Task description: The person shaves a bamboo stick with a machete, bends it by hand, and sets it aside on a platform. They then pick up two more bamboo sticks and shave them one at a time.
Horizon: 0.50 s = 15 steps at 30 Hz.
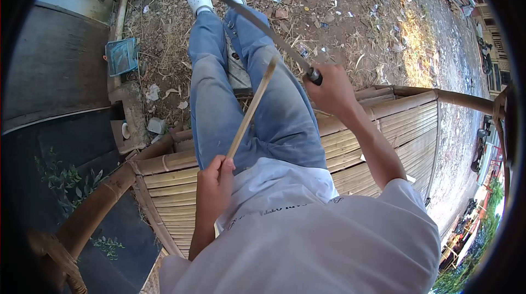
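My left hand (215, 180) is closed round the lower end of a thin bamboo strip (252, 109), which slants up and to the right over my thighs. In my right hand (332, 89) is the dark handle of a long knife (268, 32). Its blade points up and to the left, above my knee and shin, with the tip near my white clogs. Blade and strip look apart, the strip's far end lying just below the blade. I sit with my legs in blue jeans (211, 97) stretched out forward.
Under me is a bamboo bench (378, 143) with round pole edges. Dirt ground (329, 26) with litter and shavings lies ahead. A blue plastic basket (121, 56) is at the left beside a dark wall panel (60, 64). A paved lane (457, 130) runs along the right.
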### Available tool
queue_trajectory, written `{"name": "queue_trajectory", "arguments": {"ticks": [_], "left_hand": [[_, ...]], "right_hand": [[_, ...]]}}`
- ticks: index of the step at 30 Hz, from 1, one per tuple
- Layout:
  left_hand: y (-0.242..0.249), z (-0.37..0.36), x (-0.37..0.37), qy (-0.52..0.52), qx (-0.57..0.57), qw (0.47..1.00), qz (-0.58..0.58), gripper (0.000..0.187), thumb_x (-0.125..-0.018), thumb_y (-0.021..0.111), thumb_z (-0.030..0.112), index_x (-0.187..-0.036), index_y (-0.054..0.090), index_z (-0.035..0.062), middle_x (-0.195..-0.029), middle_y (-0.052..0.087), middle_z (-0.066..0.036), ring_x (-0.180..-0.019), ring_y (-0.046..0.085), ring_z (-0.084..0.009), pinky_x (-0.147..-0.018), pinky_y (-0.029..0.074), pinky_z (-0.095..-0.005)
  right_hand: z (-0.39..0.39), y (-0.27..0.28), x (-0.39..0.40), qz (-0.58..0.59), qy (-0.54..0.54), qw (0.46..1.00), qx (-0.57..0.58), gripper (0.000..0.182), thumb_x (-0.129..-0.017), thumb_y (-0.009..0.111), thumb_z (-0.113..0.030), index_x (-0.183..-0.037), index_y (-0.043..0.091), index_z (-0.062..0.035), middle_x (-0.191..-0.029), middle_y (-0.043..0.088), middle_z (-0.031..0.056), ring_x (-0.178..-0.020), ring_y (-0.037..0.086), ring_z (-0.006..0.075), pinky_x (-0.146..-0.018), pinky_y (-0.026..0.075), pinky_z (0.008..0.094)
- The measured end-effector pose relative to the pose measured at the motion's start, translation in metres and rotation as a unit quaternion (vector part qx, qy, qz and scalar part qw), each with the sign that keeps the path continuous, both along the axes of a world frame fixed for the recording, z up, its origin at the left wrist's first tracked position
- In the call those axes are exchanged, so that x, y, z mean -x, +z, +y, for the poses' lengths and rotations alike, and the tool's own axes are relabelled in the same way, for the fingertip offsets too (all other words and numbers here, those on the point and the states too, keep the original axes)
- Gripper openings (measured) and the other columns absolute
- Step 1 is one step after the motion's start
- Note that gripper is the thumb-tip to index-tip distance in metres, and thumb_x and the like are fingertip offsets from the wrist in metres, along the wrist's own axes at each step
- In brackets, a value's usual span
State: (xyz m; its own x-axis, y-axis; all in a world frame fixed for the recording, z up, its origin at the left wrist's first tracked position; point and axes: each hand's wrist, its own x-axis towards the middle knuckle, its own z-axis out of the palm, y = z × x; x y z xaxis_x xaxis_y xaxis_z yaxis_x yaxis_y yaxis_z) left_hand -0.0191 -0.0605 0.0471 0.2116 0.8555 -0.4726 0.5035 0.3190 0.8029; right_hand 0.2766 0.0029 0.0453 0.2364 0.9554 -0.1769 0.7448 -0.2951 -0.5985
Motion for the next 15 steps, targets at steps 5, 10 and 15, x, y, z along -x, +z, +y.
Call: {"name": "queue_trajectory", "arguments": {"ticks": [5, 10, 15], "left_hand": [[0.007, 0.005, -0.003, 0.012, 0.032, 0.997, -0.065, 0.033, -0.098, 0.047, 0.027, -0.081, 0.058, -0.0001, -0.053, 0.041, 0.000, -0.049, 0.035, -0.0054, -0.046, 0.028, -0.0246], [0.009, 0.011, -0.003, -0.016, -0.001, 0.999, -0.048, 0.032, -0.099, 0.047, 0.027, -0.085, 0.059, -0.0001, -0.056, 0.043, -0.001, -0.050, 0.038, -0.0071, -0.046, 0.029, -0.0257], [0.016, 0.002, -0.019, -0.052, -0.152, 0.986, 0.050, 0.027, -0.098, 0.048, 0.022, -0.087, 0.057, -0.0006, -0.060, 0.054, -0.009, -0.050, 0.052, -0.0183, -0.047, 0.038, -0.0315]], "right_hand": [[-0.024, -0.011, 0.035, 0.007, 0.142, 0.988, -0.057, 0.016, -0.074, 0.064, -0.017, -0.069, 0.059, -0.0026, -0.057, 0.056, 0.0187, -0.058, 0.057, 0.0400, -0.056, 0.045, 0.0456], [-0.028, -0.011, 0.046, -0.045, 0.194, 0.979, -0.048, 0.017, -0.070, 0.067, -0.019, -0.071, 0.058, -0.0050, -0.059, 0.058, 0.0155, -0.058, 0.059, 0.0382, -0.057, 0.047, 0.0460], [-0.043, 0.004, 0.069, -0.013, 0.270, 0.962, -0.023, 0.017, -0.069, 0.067, -0.019, -0.074, 0.057, -0.0059, -0.061, 0.060, 0.0146, -0.058, 0.060, 0.0369, -0.057, 0.048, 0.0463]]}}
